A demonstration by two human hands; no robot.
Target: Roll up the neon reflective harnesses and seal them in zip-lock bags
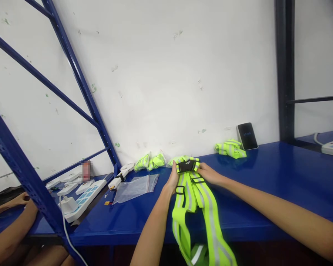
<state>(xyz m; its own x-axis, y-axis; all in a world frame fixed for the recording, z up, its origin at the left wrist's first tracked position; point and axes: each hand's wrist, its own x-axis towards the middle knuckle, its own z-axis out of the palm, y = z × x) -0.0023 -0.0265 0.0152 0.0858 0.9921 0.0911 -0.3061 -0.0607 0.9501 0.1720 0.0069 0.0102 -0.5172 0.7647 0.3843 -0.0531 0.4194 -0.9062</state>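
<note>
A neon yellow-green reflective harness vest (214, 221) with grey stripes hangs from my two hands over the front edge of the blue table. Its black buckle (186, 166) sits at the top of the gathered straps, between my hands. My left hand (172, 180) is closed on the strap at the buckle's left side. On the right side, my right hand (208, 173) grips the gathered strap, its fingertips partly hidden behind it. Two black strap sliders show below the buckle. Just behind lies another yellow-green bundle in clear plastic, partly covered by the buckle.
Bagged yellow-green bundles (157, 161) lie by the wall, left of a loose vest bundle (231, 149) and a leaning phone (247, 136). Clear plastic bags (137, 188) lie left. A white power strip (86, 201) sits by the blue rack post (24, 173). Another person's arms (19, 225) show at far left.
</note>
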